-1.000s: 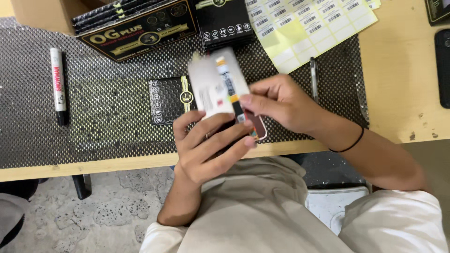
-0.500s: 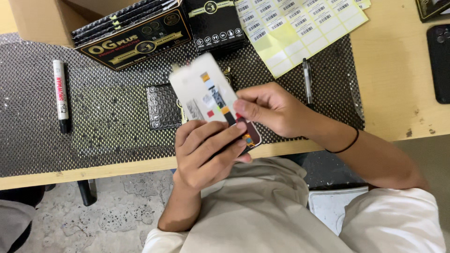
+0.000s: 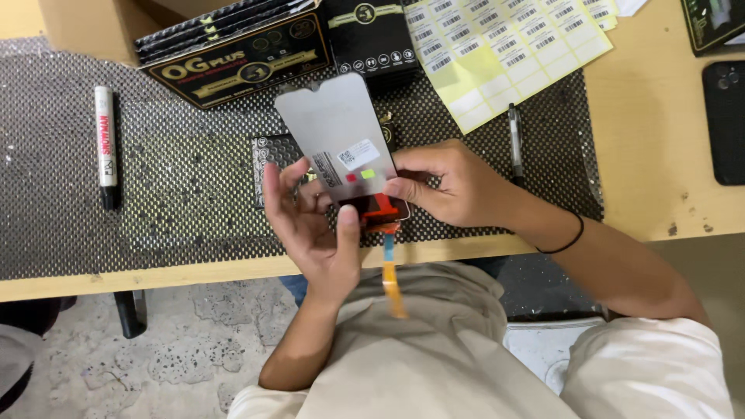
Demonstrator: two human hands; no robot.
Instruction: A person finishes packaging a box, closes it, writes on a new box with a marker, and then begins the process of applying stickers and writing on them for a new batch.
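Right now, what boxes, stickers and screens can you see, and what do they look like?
Phone screen panel: held in both hands, grey back with small stickers and an orange ribbon cable.
Black boxes: top left on the mat, flat with gold print.
Sticker sheet: top centre-right, yellow backing with white rectangular labels.
Black phone: right edge of the table, lying camera-side up.

A grey screen panel [image 3: 339, 136] with small stickers sits between both hands; black boxes [image 3: 240, 46] and yellow label sheets [image 3: 504, 54] lie beyond.
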